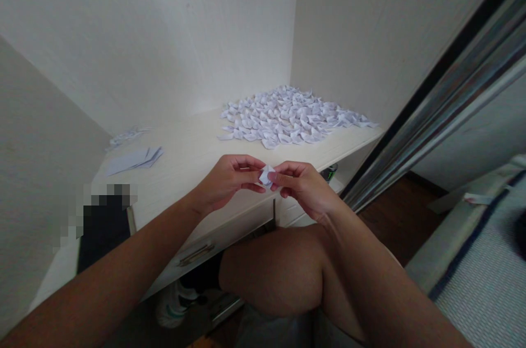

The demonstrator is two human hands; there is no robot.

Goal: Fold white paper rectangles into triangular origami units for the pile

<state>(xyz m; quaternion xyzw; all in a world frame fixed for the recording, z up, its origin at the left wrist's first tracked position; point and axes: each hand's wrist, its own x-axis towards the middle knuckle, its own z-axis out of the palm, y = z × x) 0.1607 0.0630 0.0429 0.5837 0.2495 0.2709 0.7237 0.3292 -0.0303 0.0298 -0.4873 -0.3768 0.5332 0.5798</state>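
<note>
Small folded paper piece (265, 176) sits at the centre of the frame, pinched between both hands just above the front edge of the desk (193, 156). The left hand (226, 181) closes its grip on the piece from the left, thumb and forefinger on top; the right hand (302, 186) grips its right side, so both are equally near. The piece is mostly hidden by fingertips; its shape and long axis are hard to make out. A heap of folded papers (291, 118) lies upper centre, flat sheets (133, 159) at left. A pixelated patch hides something at lower left.
</note>
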